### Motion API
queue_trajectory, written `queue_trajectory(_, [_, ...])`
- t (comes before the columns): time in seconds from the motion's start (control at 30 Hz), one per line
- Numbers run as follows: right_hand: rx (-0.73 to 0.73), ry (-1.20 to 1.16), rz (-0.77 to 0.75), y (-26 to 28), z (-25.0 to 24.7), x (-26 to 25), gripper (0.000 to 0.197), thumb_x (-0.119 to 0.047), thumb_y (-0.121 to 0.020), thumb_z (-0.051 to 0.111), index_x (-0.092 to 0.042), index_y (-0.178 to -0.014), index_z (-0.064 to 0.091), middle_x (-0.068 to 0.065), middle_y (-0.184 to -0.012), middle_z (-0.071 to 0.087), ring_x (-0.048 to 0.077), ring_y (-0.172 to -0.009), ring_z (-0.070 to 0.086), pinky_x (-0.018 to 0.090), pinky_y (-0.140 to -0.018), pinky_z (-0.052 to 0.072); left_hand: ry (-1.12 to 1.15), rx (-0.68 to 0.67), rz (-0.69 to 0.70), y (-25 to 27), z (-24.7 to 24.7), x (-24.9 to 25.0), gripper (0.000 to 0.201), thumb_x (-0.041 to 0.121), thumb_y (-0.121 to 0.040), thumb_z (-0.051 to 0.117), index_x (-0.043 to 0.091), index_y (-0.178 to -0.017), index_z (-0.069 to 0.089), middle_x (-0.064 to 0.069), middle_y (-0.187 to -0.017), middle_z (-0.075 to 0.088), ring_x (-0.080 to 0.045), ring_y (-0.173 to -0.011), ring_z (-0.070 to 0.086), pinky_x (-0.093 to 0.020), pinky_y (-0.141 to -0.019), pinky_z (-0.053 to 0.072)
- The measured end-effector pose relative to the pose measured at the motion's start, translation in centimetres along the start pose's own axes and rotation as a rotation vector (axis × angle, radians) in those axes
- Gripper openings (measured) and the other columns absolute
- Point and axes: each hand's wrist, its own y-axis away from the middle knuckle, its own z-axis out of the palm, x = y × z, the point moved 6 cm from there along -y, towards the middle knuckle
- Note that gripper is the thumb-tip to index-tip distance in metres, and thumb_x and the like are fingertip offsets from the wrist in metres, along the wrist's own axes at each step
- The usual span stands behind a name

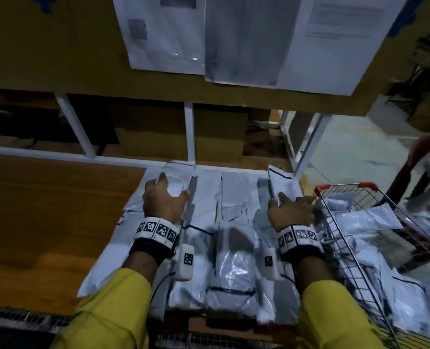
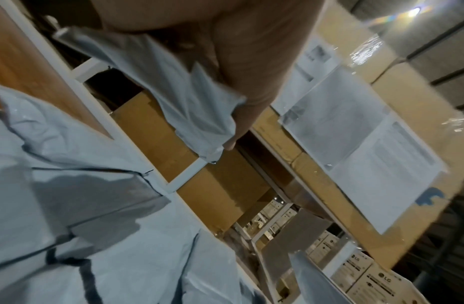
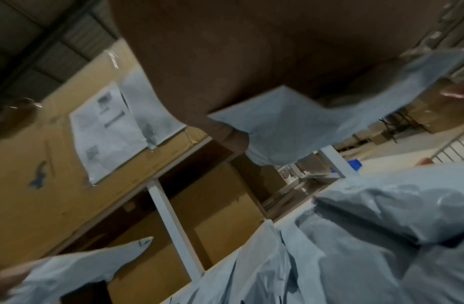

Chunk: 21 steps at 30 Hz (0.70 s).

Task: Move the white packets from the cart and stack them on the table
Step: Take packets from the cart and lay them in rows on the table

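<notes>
Placing step: my left hand (image 1: 164,197) and right hand (image 1: 288,210) each pinch an end of one white packet (image 1: 224,187) above the worktop (image 1: 45,210) pile (image 1: 230,268). Next, I judge: lower, release.

Wooden table (image 1: 45,210) under white packets (image 1: 234,260)

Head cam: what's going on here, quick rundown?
A person is unloading white packets from a wire cart onto a wooden table. The left hand grips one white packet and the right hand grips another packet, both above the layer of packets already spread on the table. More packets remain in the cart.
</notes>
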Motion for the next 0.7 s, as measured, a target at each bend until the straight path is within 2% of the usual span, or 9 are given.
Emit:
queue_trajectory(0.07, [-0.063,0.064,0.034,-1.9,1.5,-0.6,0.052,-0.055,-0.097,0.034,-0.028,-0.138,0.051,0.024,-0.145,0.039,0.042,-0.136,0.030,0.052,-0.112,0.025,-0.018,-0.033,-0.007,-2.3,1.6,-1.7,0.101,0.075,-0.059,0.065,0.011,-0.136,0.054,-0.020,-0.125,0.060,-0.041,-0.113,0.061,-0.050,-0.088,0.056])
queue_trajectory(0.17, [-0.040,0.123,0.077,-3.3,3.0,-1.5,0.049,-0.055,-0.098,0.039,-0.027,-0.134,0.057,0.021,-0.141,0.043,0.041,-0.131,0.036,0.049,-0.108,0.030,-0.065,-0.116,-0.030,-4.7,3.1,-2.3,0.098,0.061,-0.071,0.076,0.010,-0.149,0.043,-0.021,-0.139,0.051,-0.041,-0.126,0.053,-0.051,-0.098,0.051])
queue_trajectory(0.27, [-0.022,0.158,0.086,-4.3,4.2,-2.4,0.047,-0.055,-0.096,0.045,-0.024,-0.128,0.061,0.022,-0.136,0.046,0.041,-0.126,0.040,0.048,-0.105,0.033,-0.110,-0.173,-0.063,-6.7,4.3,-2.7,0.096,0.055,-0.079,0.076,0.013,-0.154,0.035,-0.018,-0.149,0.042,-0.039,-0.134,0.045,-0.049,-0.106,0.045])
queue_trajectory(0.43, [-0.034,0.164,0.096,-6.4,5.4,-3.4,0.053,-0.060,-0.089,0.044,-0.025,-0.126,0.059,0.022,-0.138,0.043,0.041,-0.127,0.038,0.050,-0.104,0.032,-0.205,-0.219,-0.051,-9.3,6.7,-3.2,0.083,0.050,-0.082,0.072,0.015,-0.149,0.037,-0.020,-0.142,0.044,-0.045,-0.123,0.050,-0.054,-0.097,0.049])
queue_trajectory(0.57, [-0.084,0.220,0.107,-8.1,6.9,-3.6,0.059,-0.067,-0.080,0.044,-0.027,-0.122,0.055,0.020,-0.136,0.042,0.042,-0.125,0.035,0.053,-0.102,0.032,-0.280,-0.306,-0.094,-10.1,8.8,-4.0,0.086,0.051,-0.085,0.068,0.017,-0.153,0.029,-0.018,-0.145,0.038,-0.043,-0.128,0.044,-0.053,-0.102,0.043])
queue_trajectory(0.7, [-0.105,0.239,0.113,-8.8,8.3,-3.6,0.053,-0.068,-0.077,0.051,-0.028,-0.111,0.056,0.016,-0.124,0.047,0.038,-0.117,0.039,0.050,-0.098,0.034,-0.367,-0.326,-0.084,-10.1,10.1,-4.8,0.086,0.047,-0.088,0.064,0.019,-0.157,0.021,-0.018,-0.150,0.033,-0.040,-0.133,0.037,-0.050,-0.106,0.039])
